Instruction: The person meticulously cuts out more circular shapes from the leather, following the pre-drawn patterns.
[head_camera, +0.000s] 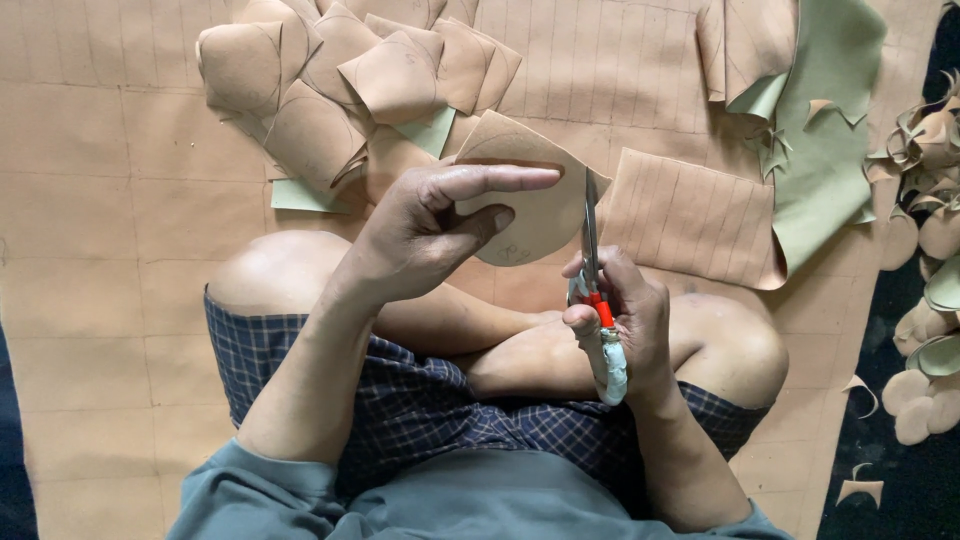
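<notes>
My left hand (430, 225) holds a tan leather piece (530, 190) with a drawn curve, thumb and fingers pinching it above my crossed legs. My right hand (620, 315) grips a pair of scissors (592, 250) with red and white wrapped handles. The blades point up and meet the right edge of the tan piece. I sit cross-legged in checked shorts on a large tan sheet (90, 220) marked with ruled lines.
A pile of cut rounded tan pieces (340, 80) lies ahead at upper left. A lined tan panel (690, 215) and a green-backed sheet (825, 150) lie at right. Curled offcuts (925, 140) and small round cutouts (915, 400) sit on the dark floor at far right.
</notes>
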